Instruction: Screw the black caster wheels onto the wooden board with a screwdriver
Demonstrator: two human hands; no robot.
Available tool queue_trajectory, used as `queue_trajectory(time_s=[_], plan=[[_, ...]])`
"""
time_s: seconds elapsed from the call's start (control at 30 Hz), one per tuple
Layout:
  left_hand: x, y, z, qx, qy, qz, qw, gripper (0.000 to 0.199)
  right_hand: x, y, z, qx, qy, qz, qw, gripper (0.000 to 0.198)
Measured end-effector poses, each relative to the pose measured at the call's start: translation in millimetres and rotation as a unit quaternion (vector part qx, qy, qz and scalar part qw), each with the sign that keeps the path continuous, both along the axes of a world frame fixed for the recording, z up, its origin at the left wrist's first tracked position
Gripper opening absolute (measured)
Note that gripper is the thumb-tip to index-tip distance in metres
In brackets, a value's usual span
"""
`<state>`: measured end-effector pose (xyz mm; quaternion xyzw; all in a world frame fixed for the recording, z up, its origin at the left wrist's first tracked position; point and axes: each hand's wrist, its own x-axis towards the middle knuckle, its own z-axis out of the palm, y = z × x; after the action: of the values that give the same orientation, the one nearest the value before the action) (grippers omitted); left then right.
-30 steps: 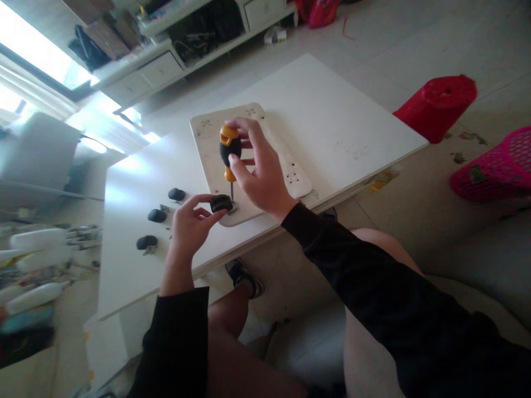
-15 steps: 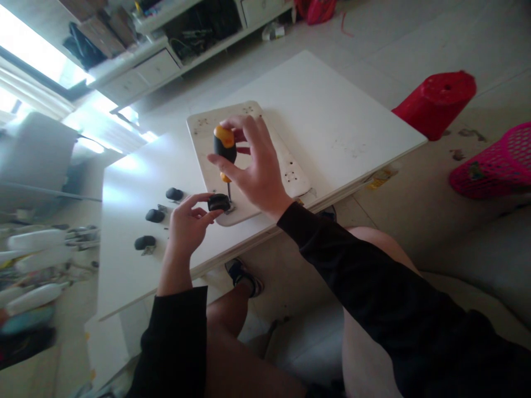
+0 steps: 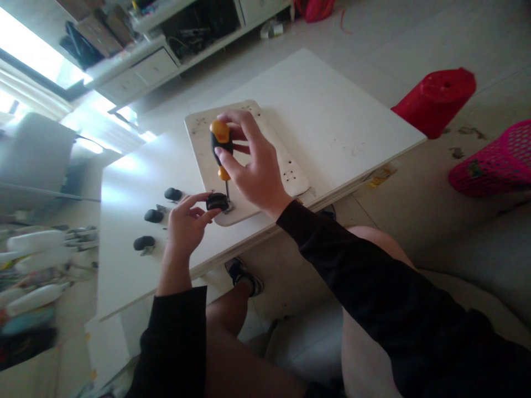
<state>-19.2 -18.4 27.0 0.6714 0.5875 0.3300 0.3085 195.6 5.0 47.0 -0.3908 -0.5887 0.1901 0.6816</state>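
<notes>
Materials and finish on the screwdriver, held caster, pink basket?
Screwdriver: smooth yellow-and-black handle, likely plastic, the black perhaps rubbery, going by the two-tone look; thin dark shaft, probably steel.
Held caster: black, smooth with a soft sheen, likely plastic; pale bracket beside it looks like metal.
Pink basket: perforated, evenly coloured wall, probably moulded plastic.

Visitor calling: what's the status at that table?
Left hand pinching black caster at corner of board. Right hand gripping screwdriver, shaft down beside caster. Three other casters aside, not in the way.
</notes>
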Motion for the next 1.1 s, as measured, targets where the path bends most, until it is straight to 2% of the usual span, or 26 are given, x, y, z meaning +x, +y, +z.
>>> queue_trajectory(time_s=[0.07,0.23,0.4,0.53,0.73,0.93,1.03,1.1], plan=[[-0.5,0.1,-0.9,0.004,-0.002,-0.001,1.000,0.042,-0.8,0.7,-1.4,0.003,0.003,0.004,1.000,0.034],[-0.6,0.3,-1.5,0.006,-0.005,0.002,1.000,0.042,-0.9,-1.7,0.3,0.015,0.005,-0.010,1.000,0.024],[0.1,0.0,-0.5,0.007,-0.010,0.000,1.000,0.042,-2.4,-2.1,-0.9,0.007,0.014,0.023,1.000,0.035],[-0.9,0.3,-1.1,0.011,-0.008,-0.003,1.000,0.043,-4.4,-3.0,-0.7,0.001,0.010,-0.004,1.000,0.026],[-0.8,0.0,-0.6,0.013,-0.010,-0.007,1.000,0.044,-4.9,-1.0,-3.9,0.000,0.021,0.031,0.999,0.038],[-0.6,0.0,-0.3,0.008,-0.005,-0.001,1.000,0.043,-7.7,-0.7,-5.0,-0.003,-0.007,-0.009,1.000,0.034],[-0.5,-0.2,0.1,0.006,-0.005,-0.003,1.000,0.043,-7.9,-2.5,-3.9,-0.029,-0.014,-0.014,0.999,0.033],[0.1,-0.6,0.9,0.008,-0.004,-0.003,1.000,0.042,-7.8,-3.1,-3.5,-0.049,-0.015,-0.001,0.999,0.040]])
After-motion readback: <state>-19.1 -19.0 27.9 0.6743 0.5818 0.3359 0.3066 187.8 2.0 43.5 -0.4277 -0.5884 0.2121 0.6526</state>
